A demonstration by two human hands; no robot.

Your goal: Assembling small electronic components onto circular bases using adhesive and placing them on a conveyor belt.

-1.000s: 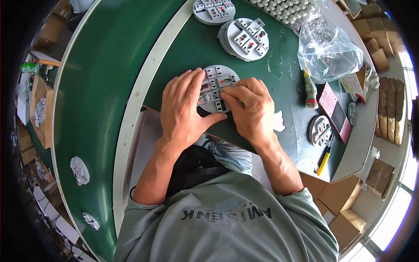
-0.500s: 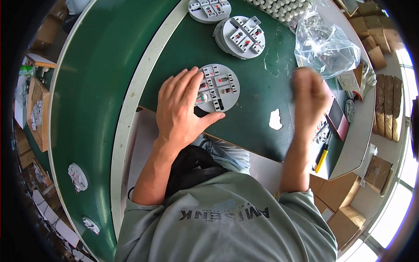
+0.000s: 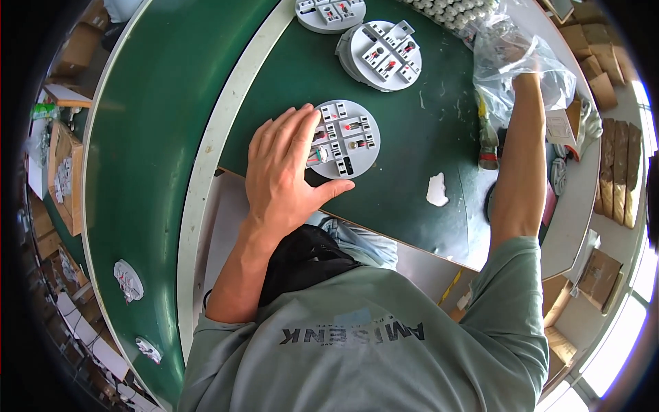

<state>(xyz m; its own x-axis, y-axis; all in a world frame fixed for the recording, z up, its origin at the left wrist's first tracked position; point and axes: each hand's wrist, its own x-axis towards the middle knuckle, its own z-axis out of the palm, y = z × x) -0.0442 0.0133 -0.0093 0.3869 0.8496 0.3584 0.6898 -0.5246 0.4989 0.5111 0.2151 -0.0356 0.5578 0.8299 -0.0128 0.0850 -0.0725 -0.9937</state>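
Note:
A round light-grey plastic base (image 3: 364, 154), fitted with small slotted blocks and red-tipped parts, lies flat on the green table. My left hand (image 3: 281, 165) rests at its left side, open, fingers stretched over that edge and thumb apart below. At the far right, my right hand (image 3: 520, 62) reaches into a clear plastic bag (image 3: 491, 79). The crumpled film hides its fingers, and I cannot see whether they hold anything. Beside that forearm lies a brush-like tool (image 3: 488, 147) with a red-brown end.
Farther back are two more places with round bases, a stack (image 3: 381, 58) and another base (image 3: 329, 17). Rows of whitish round pieces (image 3: 453, 15) lie beside the bag. A green conveyor belt (image 3: 154, 172) on the left carries small assemblies (image 3: 128, 280). Cardboard boxes (image 3: 597, 264) stand at right.
My right hand has moved away from me and to the right, from above the table into the clear bag. My left hand has stayed on the round base.

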